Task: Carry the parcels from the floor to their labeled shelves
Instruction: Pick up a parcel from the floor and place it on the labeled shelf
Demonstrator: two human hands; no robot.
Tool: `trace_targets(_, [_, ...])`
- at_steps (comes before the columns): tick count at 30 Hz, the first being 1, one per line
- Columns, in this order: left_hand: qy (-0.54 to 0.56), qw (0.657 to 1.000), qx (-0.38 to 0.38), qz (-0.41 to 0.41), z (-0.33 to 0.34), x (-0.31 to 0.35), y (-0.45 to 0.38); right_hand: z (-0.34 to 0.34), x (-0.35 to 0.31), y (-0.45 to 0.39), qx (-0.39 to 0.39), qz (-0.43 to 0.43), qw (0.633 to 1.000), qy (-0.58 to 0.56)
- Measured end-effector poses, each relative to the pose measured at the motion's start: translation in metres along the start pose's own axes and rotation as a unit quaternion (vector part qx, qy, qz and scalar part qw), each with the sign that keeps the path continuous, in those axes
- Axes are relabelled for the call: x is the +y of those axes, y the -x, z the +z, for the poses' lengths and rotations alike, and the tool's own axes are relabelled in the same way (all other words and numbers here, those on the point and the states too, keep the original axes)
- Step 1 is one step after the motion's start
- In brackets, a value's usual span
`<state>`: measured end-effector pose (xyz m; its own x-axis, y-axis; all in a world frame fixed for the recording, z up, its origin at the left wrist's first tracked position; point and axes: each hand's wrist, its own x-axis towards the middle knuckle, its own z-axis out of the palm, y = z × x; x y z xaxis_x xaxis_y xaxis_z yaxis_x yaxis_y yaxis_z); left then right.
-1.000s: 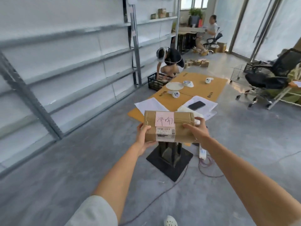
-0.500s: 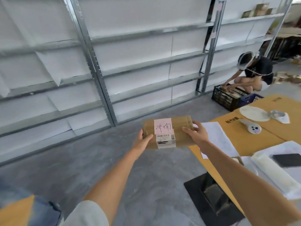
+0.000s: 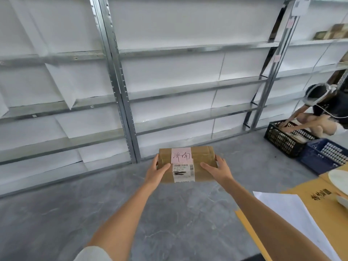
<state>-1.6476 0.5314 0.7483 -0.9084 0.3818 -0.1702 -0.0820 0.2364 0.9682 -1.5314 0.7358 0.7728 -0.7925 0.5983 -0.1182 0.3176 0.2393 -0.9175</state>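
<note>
Parcel: brown cardboard box [image 3: 186,163] with a pink handwritten note and a white barcode label on top, held in the air in front of me, above the floor and short of the shelving.
Left hand: my left hand [image 3: 157,173] grips the box's left end, thumb lying on top, fingers hidden under it.
Right hand: my right hand [image 3: 216,170] clamps the right end the same way, thumb across the top.
Shelving: grey metal racks [image 3: 188,87] backed with white paper stand beyond the box, along the wall.
Floor: grey marbled concrete [image 3: 169,213] lies beneath the box.
Table: yellow-brown tabletop [image 3: 323,210] with white sheets, right of the box.
Crates: black plastic crate [image 3: 284,140] and dark blue crate [image 3: 325,155] sit right of the box, by the racks; another person [image 3: 323,113] crouches there, reaching into the black one.
</note>
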Motion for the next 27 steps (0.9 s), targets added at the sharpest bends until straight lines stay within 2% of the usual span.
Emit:
trace_targets(5, [-0.007,0.999,-0.043,0.001,-0.008,0.030,-0.094,0.013,-0.028,-0.078,-0.005,0.000,1.000,-0.028])
trace_targets(14, [-0.028,0.997,-0.076,0.016,0.021,0.076,-0.235,0.006,-0.045,-0.202,0.061,0.006,0.997,-0.052])
trace_targets(20, [-0.050,0.993,-0.103,0.019,0.082,0.108,-0.341,-0.029,-0.039,-0.312,0.095,0.028,0.994,-0.053])
trace_targets(27, [-0.066,0.985,-0.158,0.030,0.186,0.163,-0.462,-0.108,-0.036,-0.438,0.147,0.051,0.986,-0.050])
